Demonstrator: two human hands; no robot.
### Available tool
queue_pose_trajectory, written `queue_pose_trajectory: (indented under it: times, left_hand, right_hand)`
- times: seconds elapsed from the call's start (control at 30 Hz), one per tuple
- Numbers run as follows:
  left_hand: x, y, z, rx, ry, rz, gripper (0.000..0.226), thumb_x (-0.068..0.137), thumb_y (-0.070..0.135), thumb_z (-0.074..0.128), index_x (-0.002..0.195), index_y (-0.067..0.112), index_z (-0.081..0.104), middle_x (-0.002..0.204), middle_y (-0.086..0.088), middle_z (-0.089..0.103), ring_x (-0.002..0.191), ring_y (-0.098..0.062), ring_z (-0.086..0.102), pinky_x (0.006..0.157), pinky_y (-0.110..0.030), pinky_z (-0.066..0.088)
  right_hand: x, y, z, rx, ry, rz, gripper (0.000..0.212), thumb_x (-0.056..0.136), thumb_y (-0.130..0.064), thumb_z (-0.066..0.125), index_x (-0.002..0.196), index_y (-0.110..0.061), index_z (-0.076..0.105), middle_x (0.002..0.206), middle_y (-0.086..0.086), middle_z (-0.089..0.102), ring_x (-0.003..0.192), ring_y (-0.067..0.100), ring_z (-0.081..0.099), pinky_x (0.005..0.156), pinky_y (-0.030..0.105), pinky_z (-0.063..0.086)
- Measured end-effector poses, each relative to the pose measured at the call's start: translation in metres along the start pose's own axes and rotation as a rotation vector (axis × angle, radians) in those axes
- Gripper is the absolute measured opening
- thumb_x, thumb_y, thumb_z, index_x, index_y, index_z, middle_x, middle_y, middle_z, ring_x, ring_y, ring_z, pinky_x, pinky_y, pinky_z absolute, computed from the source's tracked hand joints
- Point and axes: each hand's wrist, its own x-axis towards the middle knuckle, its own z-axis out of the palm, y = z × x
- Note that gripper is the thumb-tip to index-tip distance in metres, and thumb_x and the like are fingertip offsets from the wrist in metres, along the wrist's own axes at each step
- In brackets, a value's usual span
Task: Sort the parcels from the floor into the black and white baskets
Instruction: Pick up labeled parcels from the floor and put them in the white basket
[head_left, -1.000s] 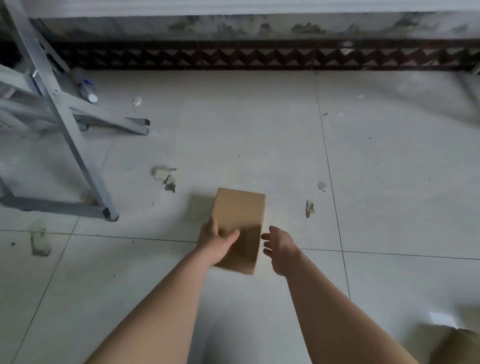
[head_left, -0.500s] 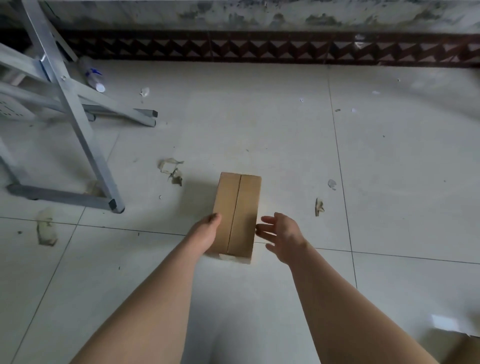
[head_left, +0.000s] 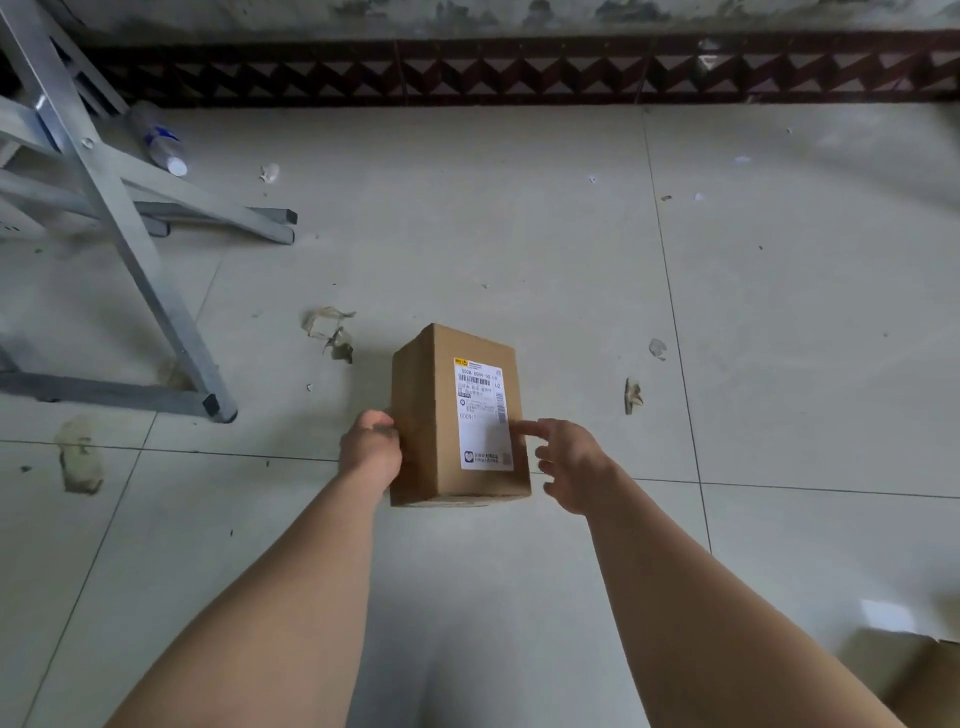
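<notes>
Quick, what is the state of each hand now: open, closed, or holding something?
Left hand: holding the parcel by its left side.
Right hand: open, fingers spread, one at the label edge, holding nothing.

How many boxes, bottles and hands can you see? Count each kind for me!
Cardboard boxes: 2 (held box, corner box partly out of view)
Plastic bottles: 1
Hands: 2 (left hand, right hand)
Total: 5
</notes>
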Motion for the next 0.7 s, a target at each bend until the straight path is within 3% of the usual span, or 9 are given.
queue_pose_trajectory:
  times: [0.13,0.2,0.3,0.43,0.6,0.7]
  left_hand:
    - [-0.007,0.013,-0.004,-0.238,-0.223,-0.126,0.044,0.089,0.053,0.053,0.105,0.014,0.064,0.100,-0.014,0.069,0.079,-0.027,0.062,0.072,-0.034,0.049]
    - [-0.009,0.019,-0.005,-0.312,-0.304,-0.168,0.050,0.082,0.063,0.055,0.098,0.018,0.067,0.095,-0.009,0.070,0.081,-0.025,0.062,0.078,-0.036,0.050]
    - [-0.007,0.028,-0.001,-0.396,-0.351,-0.212,0.045,0.081,0.064,0.056,0.097,0.023,0.068,0.090,-0.001,0.069,0.085,-0.023,0.063,0.090,-0.040,0.050]
    - [-0.020,0.052,-0.008,-0.436,-0.360,-0.243,0.046,0.079,0.068,0.056,0.096,0.027,0.067,0.091,0.000,0.071,0.087,-0.021,0.065,0.092,-0.041,0.052]
    - [-0.071,0.095,-0.050,-0.350,-0.376,-0.224,0.052,0.078,0.076,0.052,0.095,0.029,0.067,0.092,0.001,0.071,0.087,-0.020,0.065,0.088,-0.037,0.053]
    - [-0.118,0.124,-0.082,-0.324,-0.423,-0.232,0.051,0.079,0.075,0.052,0.093,0.029,0.068,0.089,0.001,0.071,0.086,-0.020,0.065,0.087,-0.037,0.053]
  right_hand:
    - [-0.006,-0.005,0.006,0.122,-0.021,-0.051,0.039,0.098,-0.020,0.031,0.098,-0.022,0.070,0.102,0.004,0.069,0.097,0.019,0.060,0.112,0.044,0.030]
    - [-0.006,-0.011,0.006,0.214,0.019,-0.105,0.033,0.098,-0.022,0.035,0.105,-0.019,0.067,0.098,0.001,0.069,0.098,0.020,0.061,0.111,0.044,0.032]
    - [-0.009,-0.022,0.001,0.338,0.055,-0.185,0.036,0.102,-0.029,0.032,0.109,-0.015,0.065,0.103,-0.004,0.068,0.098,0.014,0.061,0.108,0.040,0.029]
    - [-0.028,-0.035,-0.001,0.326,0.103,-0.279,0.043,0.104,-0.032,0.028,0.106,-0.016,0.068,0.112,-0.002,0.067,0.098,0.010,0.062,0.094,0.033,0.031]
    - [-0.094,-0.043,-0.005,0.348,0.168,-0.279,0.043,0.104,-0.033,0.027,0.113,-0.021,0.068,0.099,-0.013,0.068,0.093,-0.002,0.060,0.100,0.031,0.032]
    - [-0.154,-0.064,-0.011,0.365,0.169,-0.262,0.040,0.103,-0.033,0.031,0.107,-0.023,0.069,0.091,-0.016,0.070,0.095,0.010,0.063,0.104,0.039,0.037]
